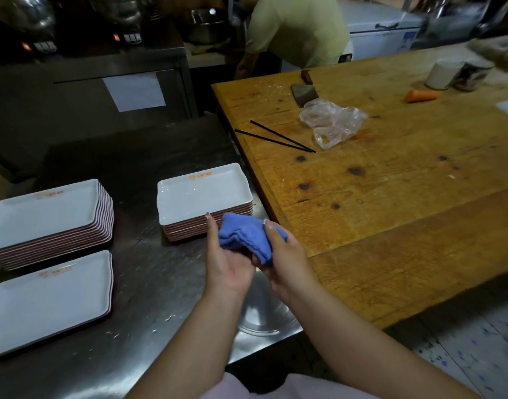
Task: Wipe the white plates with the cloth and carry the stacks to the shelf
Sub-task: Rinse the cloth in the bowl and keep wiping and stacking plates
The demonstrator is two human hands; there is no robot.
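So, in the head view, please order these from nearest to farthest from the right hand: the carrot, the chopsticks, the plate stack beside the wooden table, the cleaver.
From the right hand, which holds the blue cloth:
1. Plate stack, just ahead, on the steel counter.
2. Chopsticks, on the wooden table's near-left part.
3. Cleaver, farther back, by the plastic bag.
4. Carrot, far right of the table.

Restaurant kitchen: steel counter [160, 283], stacked plates [204, 197], cleaver [304, 95].

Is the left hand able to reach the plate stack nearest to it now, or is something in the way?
Probably yes. The left hand is just in front of the nearest plate stack with nothing between them, but both it and the right hand hold the blue cloth, so it is occupied.
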